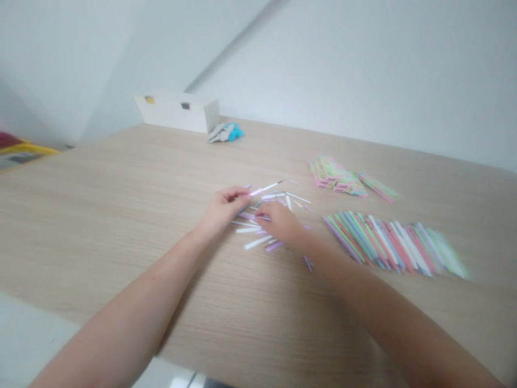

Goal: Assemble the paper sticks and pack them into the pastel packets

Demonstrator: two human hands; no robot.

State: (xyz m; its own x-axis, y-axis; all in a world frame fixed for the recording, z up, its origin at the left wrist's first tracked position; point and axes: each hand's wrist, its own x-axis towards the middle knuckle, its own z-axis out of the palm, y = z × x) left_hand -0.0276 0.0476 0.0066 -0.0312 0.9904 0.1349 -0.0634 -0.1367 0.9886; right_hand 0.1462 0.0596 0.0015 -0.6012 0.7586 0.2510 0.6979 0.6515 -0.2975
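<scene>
My left hand (226,207) is closed in a pinch on a slim white-and-purple pen (266,189), its thin dark tip pointing right and away from me. Just to the right, my right hand (279,218) reaches over a loose heap of white and purple pen parts (257,243). Its fingertips are pressed together low over the heap; blur hides what they hold. Some of the parts lie beneath both hands, and others are scattered about them on the wooden table (133,188).
A slanted row of multicoloured pens (388,242) lies to the right. Behind it are stacked pink-and-green printed strips (335,175) and a separate strip (379,186). A white box (173,113) stands at the back, beside a crumpled grey-and-blue cloth (226,132). A pale wall (363,70) rises behind the table.
</scene>
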